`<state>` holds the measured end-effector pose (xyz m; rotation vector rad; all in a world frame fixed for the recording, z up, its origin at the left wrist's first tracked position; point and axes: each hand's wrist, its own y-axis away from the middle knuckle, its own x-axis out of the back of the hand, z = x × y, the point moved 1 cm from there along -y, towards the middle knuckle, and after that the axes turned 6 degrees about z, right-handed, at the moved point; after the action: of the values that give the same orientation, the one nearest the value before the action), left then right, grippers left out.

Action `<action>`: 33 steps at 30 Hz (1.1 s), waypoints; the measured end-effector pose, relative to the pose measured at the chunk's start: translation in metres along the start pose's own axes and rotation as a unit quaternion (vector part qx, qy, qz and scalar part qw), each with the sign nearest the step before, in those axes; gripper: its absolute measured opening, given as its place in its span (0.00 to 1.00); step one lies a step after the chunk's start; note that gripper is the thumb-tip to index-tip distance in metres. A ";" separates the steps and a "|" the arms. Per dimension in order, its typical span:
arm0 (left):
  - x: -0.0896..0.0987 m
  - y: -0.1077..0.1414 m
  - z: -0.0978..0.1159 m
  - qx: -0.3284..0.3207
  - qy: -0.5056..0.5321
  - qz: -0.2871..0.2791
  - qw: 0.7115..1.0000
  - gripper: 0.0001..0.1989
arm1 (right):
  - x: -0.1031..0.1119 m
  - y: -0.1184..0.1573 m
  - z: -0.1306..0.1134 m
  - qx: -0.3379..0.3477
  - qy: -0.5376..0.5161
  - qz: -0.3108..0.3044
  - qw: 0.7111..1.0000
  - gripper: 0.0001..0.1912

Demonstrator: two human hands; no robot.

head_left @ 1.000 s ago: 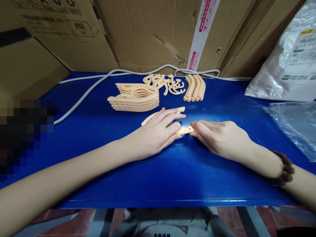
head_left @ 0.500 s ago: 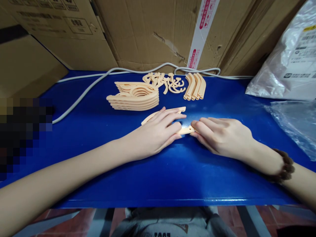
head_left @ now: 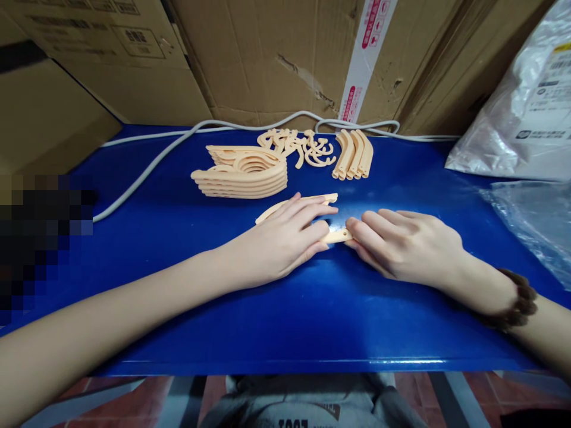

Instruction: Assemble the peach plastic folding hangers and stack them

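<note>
Under my left hand (head_left: 285, 241) is a cream plastic hanger part (head_left: 337, 236), its curved upper edge showing beyond the fingers. My left thumb and index finger pinch its near bar, while the other fingers stretch over it. My right hand (head_left: 401, 244) is closed, thumb and fingertips at the right end of that bar, beside a small round hole. Whether a separate piece is inside the right fingers is hidden. Behind lie a stack of hanger bodies (head_left: 241, 185), a loose pile of hanger hooks (head_left: 319, 156) and several curved hanger arms (head_left: 354, 156) side by side.
Everything lies on a blue table (head_left: 267, 327). A white cable (head_left: 143, 184) runs along the back, before cardboard boxes (head_left: 267, 59). At right are a plastic-wrapped package (head_left: 513, 125) and a clear plastic bag (head_left: 535, 220).
My right hand has shifted very slightly to the right, still at the bar's end. The left hand keeps its hold with almost no movement.
</note>
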<state>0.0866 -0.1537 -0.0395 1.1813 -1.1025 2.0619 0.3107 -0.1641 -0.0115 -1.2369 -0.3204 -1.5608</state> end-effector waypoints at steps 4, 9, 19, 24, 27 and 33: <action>-0.001 0.000 -0.002 -0.006 -0.005 -0.008 1.000 0.10 | -0.004 0.001 0.002 0.000 -0.022 0.001 1.000 0.17; -0.001 0.000 -0.004 -0.005 -0.010 -0.026 1.000 0.11 | -0.007 0.001 0.003 -0.008 -0.048 0.017 0.999 0.19; -0.002 0.000 -0.004 -0.010 -0.014 -0.033 0.999 0.11 | -0.006 0.001 0.003 -0.007 -0.042 0.033 0.999 0.19; -0.003 0.001 -0.004 -0.014 -0.021 -0.033 0.999 0.11 | -0.008 0.001 0.003 -0.007 -0.050 0.039 0.998 0.19; -0.002 0.001 -0.004 -0.015 -0.022 -0.033 0.999 0.10 | -0.009 0.001 0.003 -0.025 -0.087 0.022 0.996 0.19; 0.000 0.000 -0.001 -0.030 -0.012 -0.041 0.999 0.11 | -0.008 0.001 0.005 -0.053 -0.178 -0.010 0.982 0.18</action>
<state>0.0858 -0.1531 -0.0397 1.2054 -1.1003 1.9439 0.3135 -0.1565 -0.0164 -1.6047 -0.4853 -1.3830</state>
